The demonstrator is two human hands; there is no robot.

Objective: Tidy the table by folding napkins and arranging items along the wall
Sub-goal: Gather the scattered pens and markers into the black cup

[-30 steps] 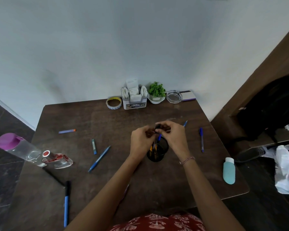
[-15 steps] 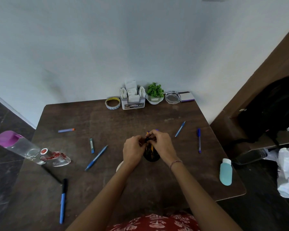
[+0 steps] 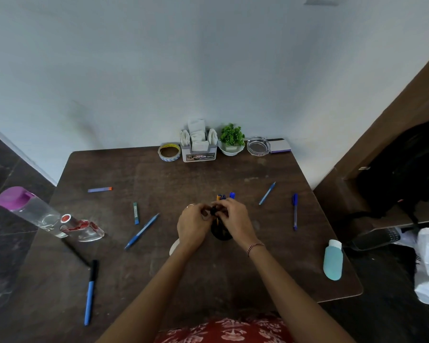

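The 2 hands are meeting mid-table [image 3: 183,179]: the left hand [image 3: 192,226] and right hand [image 3: 235,219] are both pinching a small dark piece [image 3: 214,212] above the black cup [image 3: 222,235] of pens [image 3: 232,195]. The napkin holder [image 3: 200,149] is standing against the wall [image 3: 208,70].

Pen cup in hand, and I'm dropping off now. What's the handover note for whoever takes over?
Left hand and right hand: fingers pinch the top of the pen cup mid-table.
Done: tape, napkin holder, plant and ashtray stand along the wall.
Left: loose pens lie scattered, teal bottle at the right edge, two bottles at the left; cup not yet at the wall.
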